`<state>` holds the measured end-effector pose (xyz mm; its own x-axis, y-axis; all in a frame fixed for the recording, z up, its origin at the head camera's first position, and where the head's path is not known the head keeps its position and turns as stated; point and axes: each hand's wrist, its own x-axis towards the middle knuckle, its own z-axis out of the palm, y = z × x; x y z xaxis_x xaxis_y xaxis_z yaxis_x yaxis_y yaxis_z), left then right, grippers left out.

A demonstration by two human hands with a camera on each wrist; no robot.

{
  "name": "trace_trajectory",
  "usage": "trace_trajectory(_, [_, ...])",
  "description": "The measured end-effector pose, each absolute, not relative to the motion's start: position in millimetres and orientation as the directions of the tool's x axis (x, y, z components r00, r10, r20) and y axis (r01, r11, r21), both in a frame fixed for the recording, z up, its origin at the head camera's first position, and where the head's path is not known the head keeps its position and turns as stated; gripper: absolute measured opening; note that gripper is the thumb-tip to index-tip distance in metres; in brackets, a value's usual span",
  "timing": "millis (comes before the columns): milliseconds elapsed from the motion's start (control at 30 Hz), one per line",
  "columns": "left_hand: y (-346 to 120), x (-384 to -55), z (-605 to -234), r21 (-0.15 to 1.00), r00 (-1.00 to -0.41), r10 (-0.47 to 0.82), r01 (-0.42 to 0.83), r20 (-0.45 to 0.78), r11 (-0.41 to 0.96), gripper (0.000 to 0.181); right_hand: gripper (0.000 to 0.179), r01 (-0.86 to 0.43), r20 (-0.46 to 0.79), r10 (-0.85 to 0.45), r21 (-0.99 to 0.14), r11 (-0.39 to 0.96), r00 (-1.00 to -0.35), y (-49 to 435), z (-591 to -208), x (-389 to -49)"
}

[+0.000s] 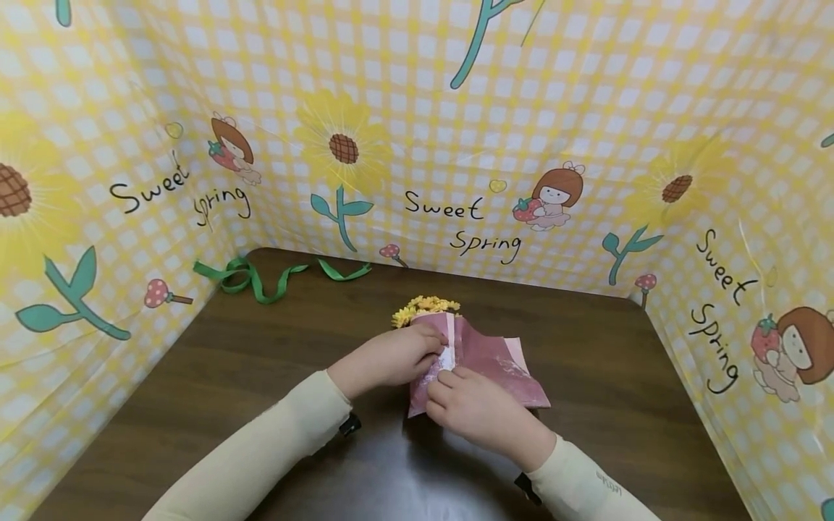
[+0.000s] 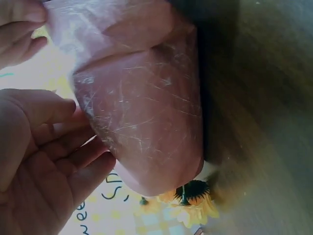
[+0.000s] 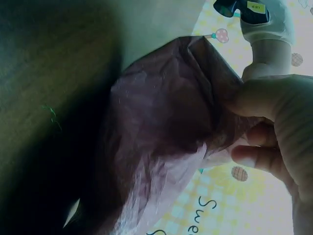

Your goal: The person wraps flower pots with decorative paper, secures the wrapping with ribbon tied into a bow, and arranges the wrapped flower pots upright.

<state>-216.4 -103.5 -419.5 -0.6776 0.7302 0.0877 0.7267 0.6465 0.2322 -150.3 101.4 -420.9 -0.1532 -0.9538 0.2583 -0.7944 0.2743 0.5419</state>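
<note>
A bunch of yellow flowers with dark centres pokes out of the far end of dusky pink wrapping paper, which has a pale border strip and a creased, shiny surface. My left hand holds the paper's overlapping edge near the flowers, its fingers bent at that edge in the left wrist view. Closer to me, my right hand pinches the paper beside the pale strip, thumb on one side and fingers on the other. Most of the stems are hidden inside the wrap.
A curled green ribbon lies at the back left of the dark wooden table, with a shorter green ribbon piece beside it. Yellow checked cloth walls enclose the back and both sides.
</note>
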Motion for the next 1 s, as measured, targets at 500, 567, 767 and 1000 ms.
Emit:
trace_trajectory(500, [-94.4, -203.7, -437.4, 0.098, -0.700, 0.662, 0.704, 0.269, 0.704, 0.016, 0.007, -0.770, 0.438, -0.686, -0.021, 0.638, -0.580, 127.1, -426.4, -151.0])
trace_trajectory(567, [-92.9, -201.5, -438.2, 0.078, -0.688, 0.667, 0.710, 0.285, 0.700, 0.016, 0.007, -0.639, 0.433, -0.531, -0.148, 0.755, -0.728, 141.1, -426.6, -158.6])
trace_trajectory(767, [-88.0, -196.2, -437.5, -0.002, -0.658, 0.686, 0.721, 0.310, 0.693, 0.021, 0.039, -0.091, 0.076, -0.070, -0.318, 0.944, -0.995, 186.3, -435.2, -188.3])
trace_trajectory(1000, [-82.7, -195.3, -437.6, -0.054, -0.626, 0.714, 0.738, 0.314, 0.672, 0.020, 0.078, 0.073, -0.252, -0.014, -0.333, 0.940, -0.968, 209.7, -456.5, -207.4])
